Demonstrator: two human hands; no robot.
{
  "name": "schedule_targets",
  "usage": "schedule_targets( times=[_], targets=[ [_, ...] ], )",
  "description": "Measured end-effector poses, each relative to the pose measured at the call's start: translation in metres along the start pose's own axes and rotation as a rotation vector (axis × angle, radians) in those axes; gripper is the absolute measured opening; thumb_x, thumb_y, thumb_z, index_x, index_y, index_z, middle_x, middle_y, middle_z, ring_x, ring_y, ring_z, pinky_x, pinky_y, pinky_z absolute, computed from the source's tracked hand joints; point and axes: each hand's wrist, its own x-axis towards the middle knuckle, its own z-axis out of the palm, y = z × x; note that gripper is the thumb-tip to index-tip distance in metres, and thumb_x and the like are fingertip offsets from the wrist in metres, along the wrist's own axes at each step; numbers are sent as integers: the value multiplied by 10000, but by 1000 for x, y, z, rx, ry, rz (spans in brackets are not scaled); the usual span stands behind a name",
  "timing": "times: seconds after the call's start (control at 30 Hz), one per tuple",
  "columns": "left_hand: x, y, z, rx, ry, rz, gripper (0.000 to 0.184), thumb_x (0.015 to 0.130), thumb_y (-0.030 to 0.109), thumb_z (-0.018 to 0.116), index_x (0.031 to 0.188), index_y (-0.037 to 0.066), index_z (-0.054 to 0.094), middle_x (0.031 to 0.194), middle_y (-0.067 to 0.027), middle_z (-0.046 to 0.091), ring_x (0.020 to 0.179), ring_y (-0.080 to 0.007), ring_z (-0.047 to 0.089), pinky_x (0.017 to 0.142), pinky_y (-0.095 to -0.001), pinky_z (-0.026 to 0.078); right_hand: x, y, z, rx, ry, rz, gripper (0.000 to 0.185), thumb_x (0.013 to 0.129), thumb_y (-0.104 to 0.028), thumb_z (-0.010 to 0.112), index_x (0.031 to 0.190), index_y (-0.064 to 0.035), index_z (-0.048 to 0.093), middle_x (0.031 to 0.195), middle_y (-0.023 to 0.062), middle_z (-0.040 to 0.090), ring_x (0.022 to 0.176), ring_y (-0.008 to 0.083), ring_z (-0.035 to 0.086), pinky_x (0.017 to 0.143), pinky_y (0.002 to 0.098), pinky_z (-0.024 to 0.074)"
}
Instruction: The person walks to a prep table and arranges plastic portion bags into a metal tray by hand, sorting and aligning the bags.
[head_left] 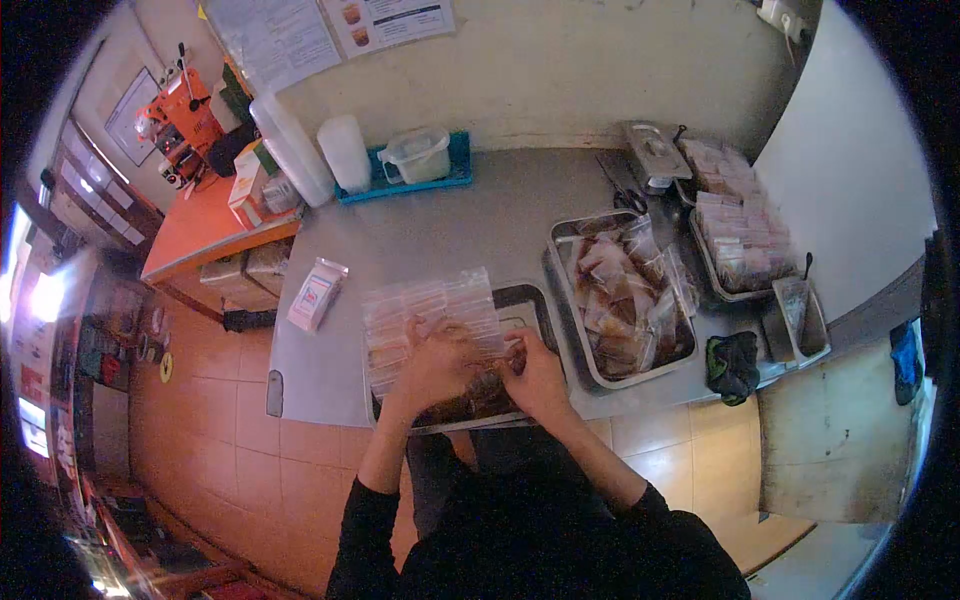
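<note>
Packets lie in rows over the near tray, under the left hand, with the right hand beside; whether either grips anything, I cannot tell. Grey table, pale wall, tiled floor. Hands hide some packets; glare blurs the far left.

Head cam, fwd/dn, close over hands
</note>
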Motion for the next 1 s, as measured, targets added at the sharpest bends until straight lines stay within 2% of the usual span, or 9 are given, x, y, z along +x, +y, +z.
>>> schedule_targets(
  times=[0.27,0.33,0.47,0.57,0.63,0.73,0.83,0.93,1.0],
  targets=[
    [3,-19,5,-155,-28,67,172,735,164,677,886,204,748,888,-17,663,997,-228,597,953,-540,305,11,12,4,38,-45,-42,126,789,-92,709,877,-40,635,842,127,658,734,256,658,665,352,515],
    [7,-21,2,-144,-103,59,174,733,158,675,887,195,746,889,-19,665,971,-223,607,943,-510,315,13,14,9,108,-28,-27,193,786,-115,686,925,-10,603,889,187,633,851,377,629,765,433,500],
    [8,-36,12,-204,-30,111,147,729,190,702,873,187,732,883,0,657,942,-216,604,952,-469,310,10,7,5,55,-48,-16,328,771,-149,709,1035,-19,564,966,198,620,922,408,617,800,444,504],
    [8,-42,16,-177,-77,96,152,725,235,739,873,204,726,891,28,649,956,-197,591,962,-442,304,-4,-10,-13,-107,-83,-60,576,738,-207,762,1194,-43,450,1018,228,601,961,441,608,812,470,519],
    [6,-41,17,-171,-100,89,149,734,242,739,876,202,723,907,31,652,964,-194,591,963,-437,306,-11,-12,-18,-318,-301,47,773,705,-268,809,1273,-51,331,1070,270,583,991,467,600,814,499,528],
    [5,-38,13,-196,-11,104,146,752,270,743,881,207,718,947,23,658,987,-193,588,951,-424,311,-9,-20,-20,-282,-487,238,836,707,-351,817,1301,-68,302,1105,243,579,1075,446,576,892,495,481],
    [5,-33,5,-276,-82,85,174,765,294,744,913,206,718,1000,12,658,1019,-197,580,933,-417,319,-7,-19,-25,-296,-493,176,884,699,-410,818,1321,-23,323,1152,270,564,1072,431,581,885,477,489],
    [2,-32,-2,-237,89,103,223,740,189,726,956,157,686,1042,-15,621,1036,-251,578,933,-472,320,1,-16,-30,-204,-382,103,837,750,-425,782,1332,7,363,1127,287,578,1031,425,597,874,465,491],
    [5,-40,-5,-265,141,-81,251,755,155,700,1005,168,676,1052,-21,600,1087,-241,547,945,-469,299,12,-8,-24,-117,-290,51,746,795,-412,742,1308,16,407,1120,285,582,1021,412,601,879,454,486]
  ],
)
